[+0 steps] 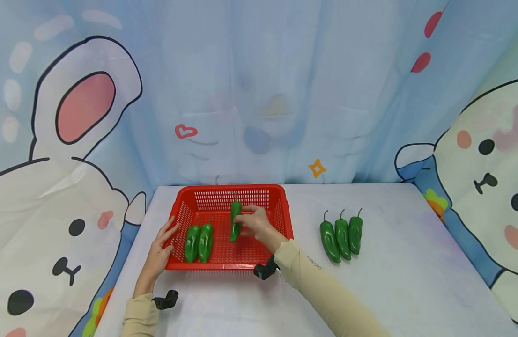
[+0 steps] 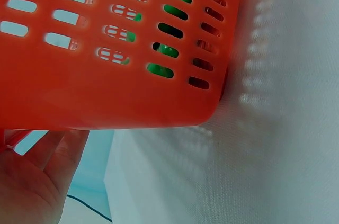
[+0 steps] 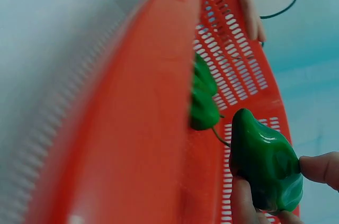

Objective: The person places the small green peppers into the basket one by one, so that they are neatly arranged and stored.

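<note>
A red plastic basket [image 1: 229,266] with slotted walls stands on the table. On its left rim rests my left hand [image 1: 159,250], fingers over the edge; the left wrist view shows the fingers [image 2: 66,152] passing behind the rim. My right hand [image 1: 259,224] pinches a green chili pepper [image 1: 235,220] above the basket floor, stem pointing away. The right wrist view shows this pepper [image 3: 265,163] between thumb and fingers. Two more green peppers, a left one [image 1: 192,243] and a right one [image 1: 206,242], lie side by side in the basket's left part.
Three green peppers, a left one [image 1: 329,241], a middle one [image 1: 342,238] and a right one [image 1: 355,234], lie in a row on the white table [image 1: 410,281], right of the basket. A printed blue curtain [image 1: 250,93] hangs behind the table.
</note>
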Tool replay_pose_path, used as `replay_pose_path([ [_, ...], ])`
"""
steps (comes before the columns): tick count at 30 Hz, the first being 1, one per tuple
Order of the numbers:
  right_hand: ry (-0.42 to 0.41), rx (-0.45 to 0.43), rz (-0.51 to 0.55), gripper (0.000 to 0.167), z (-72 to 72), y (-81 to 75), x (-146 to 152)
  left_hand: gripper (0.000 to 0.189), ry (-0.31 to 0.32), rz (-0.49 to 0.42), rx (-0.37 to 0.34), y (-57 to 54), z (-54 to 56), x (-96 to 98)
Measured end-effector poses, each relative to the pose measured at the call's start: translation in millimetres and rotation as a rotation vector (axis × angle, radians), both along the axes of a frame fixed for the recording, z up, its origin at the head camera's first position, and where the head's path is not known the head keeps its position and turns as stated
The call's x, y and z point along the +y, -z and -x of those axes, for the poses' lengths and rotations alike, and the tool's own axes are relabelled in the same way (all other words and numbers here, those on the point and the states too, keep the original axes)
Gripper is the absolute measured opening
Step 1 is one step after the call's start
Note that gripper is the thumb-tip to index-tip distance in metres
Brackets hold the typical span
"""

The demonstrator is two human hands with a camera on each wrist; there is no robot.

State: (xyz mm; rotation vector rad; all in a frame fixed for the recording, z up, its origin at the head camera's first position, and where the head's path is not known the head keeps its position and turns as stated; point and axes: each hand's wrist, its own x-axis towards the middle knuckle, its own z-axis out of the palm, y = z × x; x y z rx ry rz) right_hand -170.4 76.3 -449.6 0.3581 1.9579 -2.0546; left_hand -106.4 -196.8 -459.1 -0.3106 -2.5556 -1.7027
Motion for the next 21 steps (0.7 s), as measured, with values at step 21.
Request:
replay_pose_path([
  [21, -0.035, -0.114, -0.047, 0.046, -2.5, 30.5, -26.8, 0.057, 0.005, 0.020, 0.030, -1.7, -1.8, -0.4],
])
